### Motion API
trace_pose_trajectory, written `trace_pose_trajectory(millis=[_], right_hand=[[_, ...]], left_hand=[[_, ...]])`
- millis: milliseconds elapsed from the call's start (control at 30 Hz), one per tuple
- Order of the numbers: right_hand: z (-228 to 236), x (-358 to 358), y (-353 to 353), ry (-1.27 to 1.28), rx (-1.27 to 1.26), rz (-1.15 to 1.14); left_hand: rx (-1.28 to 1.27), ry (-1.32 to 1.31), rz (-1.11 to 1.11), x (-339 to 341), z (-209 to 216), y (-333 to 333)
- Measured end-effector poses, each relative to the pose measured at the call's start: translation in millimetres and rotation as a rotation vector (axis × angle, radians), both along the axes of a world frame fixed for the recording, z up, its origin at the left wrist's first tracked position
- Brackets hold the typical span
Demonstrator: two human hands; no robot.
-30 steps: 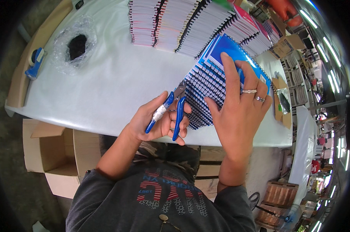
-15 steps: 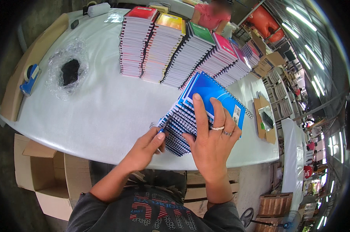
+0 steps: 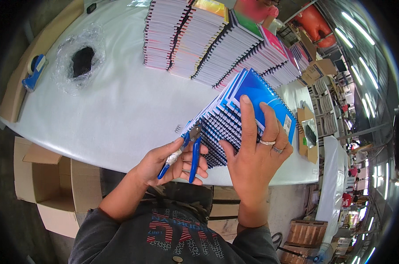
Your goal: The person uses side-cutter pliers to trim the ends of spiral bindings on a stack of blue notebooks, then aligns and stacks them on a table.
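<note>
In my left hand [image 3: 175, 163] is a pair of wire cutters [image 3: 194, 143] with blue handles, the handles spread and the jaws at the spiral edges of the notebooks. My right hand [image 3: 262, 154] rests with fingers spread on a leaning, fanned stack of blue spiral notebooks [image 3: 263, 94]. Its fingertips touch the top cover, and its thumb presses by the dark wire coils [image 3: 226, 132] along the stack's slanted side. A loose end of wire coil [image 3: 178, 128] sticks out beside the cutters.
Tall notebook stacks [image 3: 190, 44] with coloured covers stand behind. Plastic wrap around a dark object [image 3: 83, 61] and a blue tape dispenser [image 3: 34, 72] lie left. An opened carton [image 3: 54, 180] stands below the table's left edge. Another person [image 3: 254, 11] is across the table.
The cutters have come into fuller view, their handles spread apart in my left hand. My view has shifted, and the blue notebooks appear further right with my right hand still on them.
</note>
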State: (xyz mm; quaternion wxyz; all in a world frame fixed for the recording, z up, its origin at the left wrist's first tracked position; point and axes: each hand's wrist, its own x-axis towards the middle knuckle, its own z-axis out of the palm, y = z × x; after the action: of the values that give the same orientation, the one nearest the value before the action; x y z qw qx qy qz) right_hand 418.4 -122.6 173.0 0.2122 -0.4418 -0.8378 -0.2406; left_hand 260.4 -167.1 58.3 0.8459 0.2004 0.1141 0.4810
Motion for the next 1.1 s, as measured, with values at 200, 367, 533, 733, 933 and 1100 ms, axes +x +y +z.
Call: trace_pose_trajectory(millis=[200,367,533,733,933,1100], right_hand=[[-1,-1,1,-0.003,-0.002,-0.003],[0,-1,0,-0.007,0.002,-0.007],[-3,0,0,-0.004,0.003,0.003],[-1,1,-3,-0.028,-0.023,0.018],[-5,3,3,-0.111,0.078,0.009],[-9,3,11,-0.083,0.268,-0.014]], left_hand=[[-0.004,-0.146,-0.086,-3,-6,2],[-0.096,-0.193,-0.058,-8,6,2],[0.232,1.300,0.364,1,34,-6],[0.113,0.636,0.137,-10,15,-4],[-0.098,-0.167,-0.070,-13,-19,2],[-0.262,0.163,0.016,-8,29,-4]])
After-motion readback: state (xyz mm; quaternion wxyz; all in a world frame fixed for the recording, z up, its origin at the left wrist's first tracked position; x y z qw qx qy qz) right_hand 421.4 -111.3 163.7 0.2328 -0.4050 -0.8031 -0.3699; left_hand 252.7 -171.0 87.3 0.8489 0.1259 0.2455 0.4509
